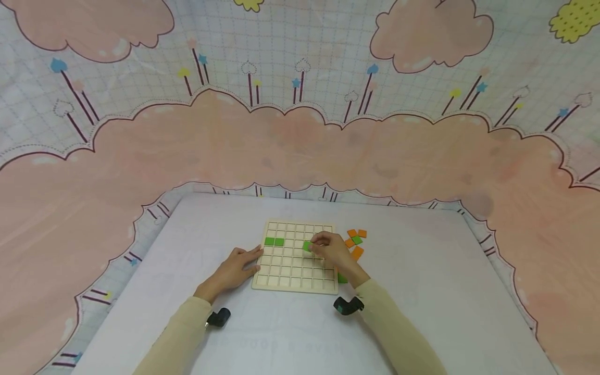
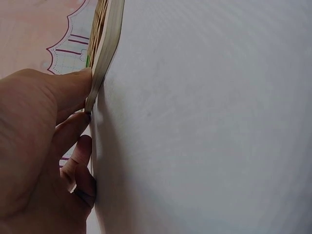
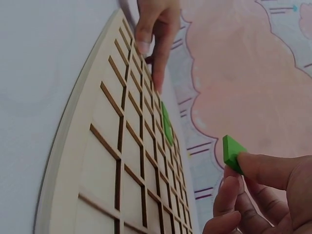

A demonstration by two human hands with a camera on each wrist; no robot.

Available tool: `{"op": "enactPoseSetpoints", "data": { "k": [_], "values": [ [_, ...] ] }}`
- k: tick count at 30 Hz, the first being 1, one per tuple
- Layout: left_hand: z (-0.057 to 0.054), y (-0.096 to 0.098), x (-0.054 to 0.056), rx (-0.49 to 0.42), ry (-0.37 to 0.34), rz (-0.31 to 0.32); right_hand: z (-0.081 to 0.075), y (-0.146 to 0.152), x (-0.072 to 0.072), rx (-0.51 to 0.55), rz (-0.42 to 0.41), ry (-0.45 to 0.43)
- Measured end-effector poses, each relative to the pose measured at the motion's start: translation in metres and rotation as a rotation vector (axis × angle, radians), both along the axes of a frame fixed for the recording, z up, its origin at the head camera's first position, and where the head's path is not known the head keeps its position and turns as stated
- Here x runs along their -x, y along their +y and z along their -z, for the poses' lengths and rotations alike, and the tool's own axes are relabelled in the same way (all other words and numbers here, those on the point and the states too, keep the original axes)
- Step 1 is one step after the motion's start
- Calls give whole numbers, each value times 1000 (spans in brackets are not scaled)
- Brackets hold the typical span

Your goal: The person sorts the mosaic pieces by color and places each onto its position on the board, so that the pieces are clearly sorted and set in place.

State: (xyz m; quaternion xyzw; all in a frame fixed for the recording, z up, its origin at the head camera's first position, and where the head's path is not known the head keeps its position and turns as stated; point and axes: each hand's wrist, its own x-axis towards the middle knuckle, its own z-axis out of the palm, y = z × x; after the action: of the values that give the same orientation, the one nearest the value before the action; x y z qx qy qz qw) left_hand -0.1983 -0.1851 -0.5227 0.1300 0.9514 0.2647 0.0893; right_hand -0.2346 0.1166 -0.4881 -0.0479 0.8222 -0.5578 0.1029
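Observation:
A pale wooden grid board (image 1: 292, 284) lies on the white table. Two green square tiles (image 1: 274, 241) sit side by side in cells near its left edge. My left hand (image 1: 234, 268) rests at that edge, thumb and fingertips spread along the board's side. Between thumb and fingers, my right hand (image 1: 332, 250) pinches another green tile (image 3: 232, 154). It holds this tile above the right half of the board, and the right wrist view shows it raised off the grid.
Loose orange tiles (image 1: 357, 253) and a green tile (image 1: 357, 240) lie to the right of the board. More green (image 1: 342, 278) shows beside the board by my right wrist. Behind the white table (image 1: 412, 250) hangs a cloud-patterned cloth (image 1: 290, 146).

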Motion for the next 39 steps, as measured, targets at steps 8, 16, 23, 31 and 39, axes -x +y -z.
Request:
{"op": "enactPoseSetpoints", "data": {
  "k": [8, 16, 23, 31, 39],
  "values": [
    [2, -1, -1, -11, 14, 8, 4, -18, 10, 4, -9, 35],
    [0, -2, -2, 4, 18, 0, 6, -36, 18, -29, 11, 67],
    [-1, -1, -2, -2, 13, 10, 11, -47, 23, -66, 50, 98],
    [-2, -2, -2, -3, 19, 19, 17, -54, 29, -117, 33, 139],
    [-1, 0, -2, 2, 19, 14, 22, -58, 31, -168, 20, 193]
  ]
}}
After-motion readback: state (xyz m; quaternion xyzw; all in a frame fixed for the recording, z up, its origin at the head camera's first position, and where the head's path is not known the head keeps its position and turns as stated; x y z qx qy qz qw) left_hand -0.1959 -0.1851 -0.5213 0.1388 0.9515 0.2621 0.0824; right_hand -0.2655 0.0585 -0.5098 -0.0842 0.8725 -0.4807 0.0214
